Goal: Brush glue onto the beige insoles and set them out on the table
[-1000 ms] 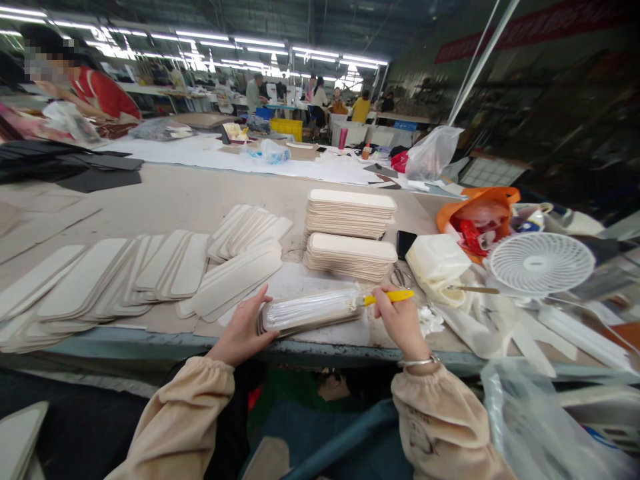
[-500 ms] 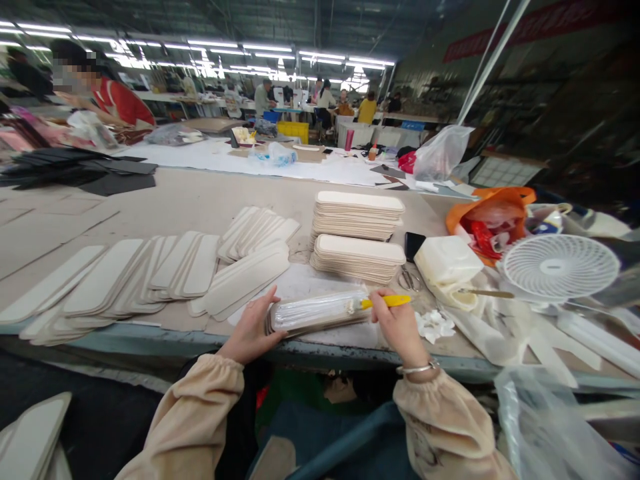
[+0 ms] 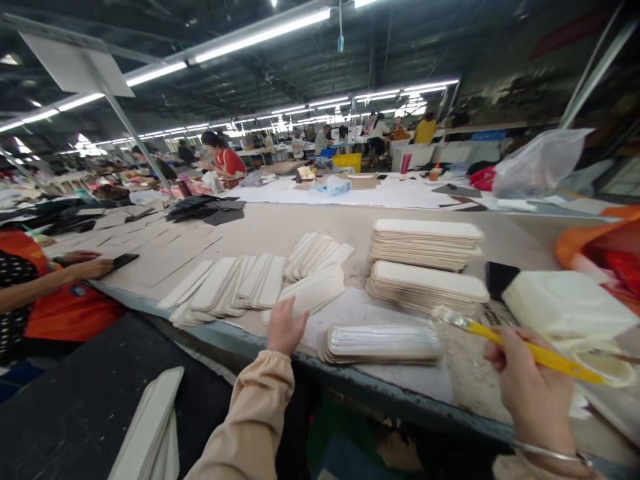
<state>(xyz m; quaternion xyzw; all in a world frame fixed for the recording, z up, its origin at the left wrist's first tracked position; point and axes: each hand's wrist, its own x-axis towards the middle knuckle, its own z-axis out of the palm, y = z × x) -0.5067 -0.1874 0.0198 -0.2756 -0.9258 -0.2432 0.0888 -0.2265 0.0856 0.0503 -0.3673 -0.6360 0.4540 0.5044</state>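
My left hand [image 3: 288, 327] has its fingers apart and reaches to the near edge of a fanned group of pale rounded strips [image 3: 315, 290]; whether it touches them is unclear. In my right hand [image 3: 533, 387] is a yellow-handled brush [image 3: 545, 357], its whitish bristles pointing left. A low pile of strips [image 3: 383, 343] with a wet, glossy white top lies at the table's front edge between my hands. Behind it stand two neat stacks of strips, a nearer one [image 3: 430, 283] and a farther one [image 3: 427, 240]. More overlapping strips [image 3: 215, 287] spread to the left.
A white container [image 3: 570, 303] and a black object [image 3: 500, 279] are at right, near an orange bag [image 3: 595, 243]. At far left, another person's hands hold a dark piece [image 3: 125, 261]. More strips [image 3: 150, 427] lie on a black surface at lower left.
The view has swung left. My left hand has let go of the glossy-topped pile and moved to the fanned strips. My right hand has lifted the brush off the pile, to the right.
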